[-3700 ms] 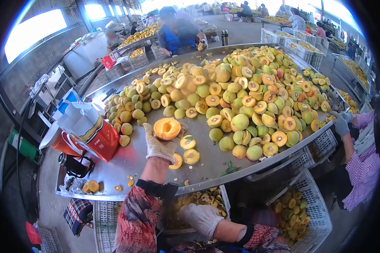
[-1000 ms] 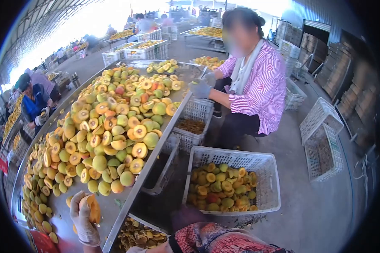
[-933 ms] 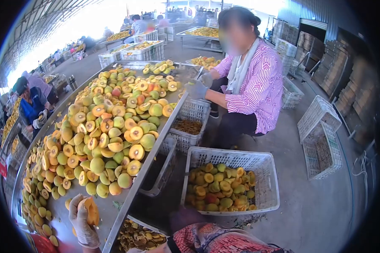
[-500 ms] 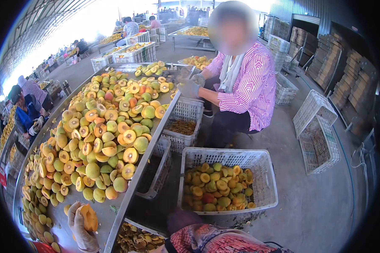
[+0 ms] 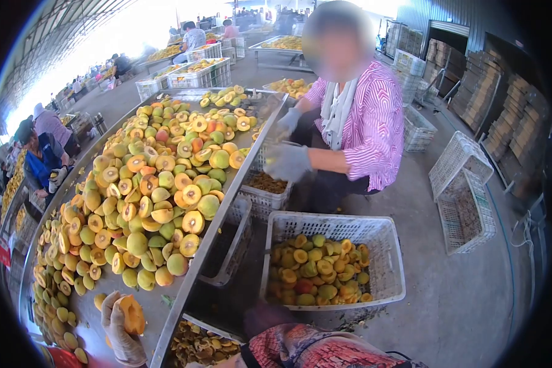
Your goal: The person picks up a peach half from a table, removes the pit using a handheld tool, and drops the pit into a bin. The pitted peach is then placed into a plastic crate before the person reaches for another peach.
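In a pale glove, my left hand (image 5: 121, 328) is closed around a peach half (image 5: 130, 314) with its orange cut face showing. It is low over the near end of a metal table (image 5: 156, 305). Above it on that table lies a large heap of cut peaches (image 5: 147, 202), green-yellow outside and orange inside, some with halved stones showing. My right forearm, in a patterned red sleeve (image 5: 313, 346), reaches in along the bottom edge; the hand itself is outside the picture.
A crate of peach halves (image 5: 394, 270) stands on the floor right of the table. Below the table edge, another container holds brown-yellow scraps (image 5: 199, 346). A co-worker in a striped shirt (image 5: 374, 122) sits across, gloved hands beside the table. Stacked crates (image 5: 466, 202) stand right.
The co-worker's gloved hands have moved apart, one dropping below the table edge toward a crate. The view has shifted slightly. My left hand keeps hold of the peach half.
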### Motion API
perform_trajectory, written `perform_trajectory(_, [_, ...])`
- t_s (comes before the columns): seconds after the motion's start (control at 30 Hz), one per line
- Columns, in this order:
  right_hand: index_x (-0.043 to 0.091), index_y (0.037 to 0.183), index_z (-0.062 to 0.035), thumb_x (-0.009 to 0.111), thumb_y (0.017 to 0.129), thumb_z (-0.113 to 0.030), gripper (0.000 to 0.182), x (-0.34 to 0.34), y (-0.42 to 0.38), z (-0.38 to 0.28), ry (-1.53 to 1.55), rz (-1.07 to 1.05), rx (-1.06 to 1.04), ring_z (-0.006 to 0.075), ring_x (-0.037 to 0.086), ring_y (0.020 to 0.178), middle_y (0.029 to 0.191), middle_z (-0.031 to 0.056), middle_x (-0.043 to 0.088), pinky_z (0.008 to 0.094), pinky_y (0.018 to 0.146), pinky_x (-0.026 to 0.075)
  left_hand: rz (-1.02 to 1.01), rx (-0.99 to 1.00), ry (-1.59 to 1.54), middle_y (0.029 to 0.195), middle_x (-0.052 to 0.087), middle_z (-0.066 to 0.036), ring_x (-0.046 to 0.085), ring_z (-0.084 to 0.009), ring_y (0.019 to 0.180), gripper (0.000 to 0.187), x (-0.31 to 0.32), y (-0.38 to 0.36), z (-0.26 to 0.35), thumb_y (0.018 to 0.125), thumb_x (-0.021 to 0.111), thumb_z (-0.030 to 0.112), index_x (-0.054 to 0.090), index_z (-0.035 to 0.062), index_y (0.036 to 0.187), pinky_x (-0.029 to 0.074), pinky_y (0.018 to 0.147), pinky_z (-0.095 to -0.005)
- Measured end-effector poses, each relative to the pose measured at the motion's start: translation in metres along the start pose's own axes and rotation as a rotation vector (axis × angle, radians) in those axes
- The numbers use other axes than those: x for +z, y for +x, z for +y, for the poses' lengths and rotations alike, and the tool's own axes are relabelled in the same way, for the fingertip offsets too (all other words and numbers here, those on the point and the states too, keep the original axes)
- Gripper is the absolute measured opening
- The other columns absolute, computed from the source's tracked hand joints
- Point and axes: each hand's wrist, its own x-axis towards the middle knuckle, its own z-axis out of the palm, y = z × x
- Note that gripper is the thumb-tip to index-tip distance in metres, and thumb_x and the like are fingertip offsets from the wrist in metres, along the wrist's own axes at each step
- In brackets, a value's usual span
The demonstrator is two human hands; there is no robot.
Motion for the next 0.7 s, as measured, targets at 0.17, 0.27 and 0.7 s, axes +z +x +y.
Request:
perform_trajectory(0.17, [0.074, 0.085, -0.016, 0.062, 0.075, -0.025, 0.019, -0.005, -0.001, -0.002, -0.048, -0.04, -0.056, 0.026, 0.07, 0.07, 0.081, 0.008, 0.071, 0.0425, 0.046, 0.052, 0.015, 0.048, 0.013, 0.107, 0.055, -0.011, 0.056, -0.0206, 0.1, 0.05, -0.008, 0.003, -0.006, 0.089, 0.058, 0.036, 0.05, -0.0031, 0.12, 0.048, 0.085, -0.0313])
perform_trajectory(0.27, [0.074, 0.086, -0.016, 0.062, 0.075, -0.024, 0.018, -0.007, 0.001, -0.001, -0.087, -0.089, -0.1, 0.0259, 0.07, 0.071, 0.081, 0.0082, 0.071, 0.0427, 0.045, 0.052, 0.057, 0.1, 0.012, 0.108, 0.055, -0.01, 0.056, -0.0212, 0.101, 0.049, -0.013, 0.004, -0.005, 0.09, 0.056, 0.036, 0.051, -0.0023, 0.12, 0.051, 0.081, -0.0335])
perform_trajectory(0.7, [0.072, 0.094, -0.0132, 0.064, 0.079, -0.017, 0.018, -0.04, 0.0, -0.007, -0.063, -0.263, 0.013, 0.0268, 0.068, 0.079, 0.092, 0.0097, 0.069, 0.0449, 0.056, 0.055, 0.289, -0.319, -0.834, 0.105, 0.063, -0.019, 0.061, -0.0402, 0.093, 0.08, -0.013, 0.026, -0.013, 0.081, 0.05, 0.071, 0.055, -0.0019, 0.114, 0.053, 0.071, -0.0478])
